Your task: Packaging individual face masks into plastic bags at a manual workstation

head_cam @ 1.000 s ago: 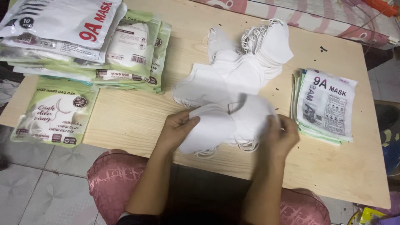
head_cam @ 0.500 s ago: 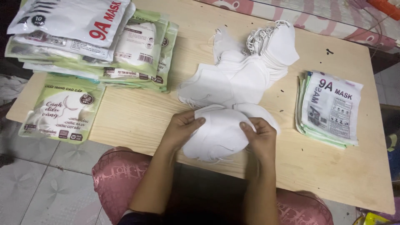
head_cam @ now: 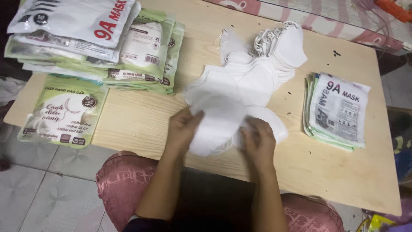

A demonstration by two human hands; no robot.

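Both hands grip a small stack of folded white face masks at the table's near edge. My left hand pinches the stack's left side, and my right hand presses and holds its right side. Just behind them lies a loose heap of more white masks with ear loops showing at the far end. The masks in my hands rest on the wooden table.
A pile of flat packaging bags lies at the right. Filled green and white mask packs are stacked at the far left, with one green pack alone near the left edge. A pink cushioned seat is below the table.
My hands drew together and gathered the spread masks into a tighter stack, pulling it slightly toward the table's near edge.
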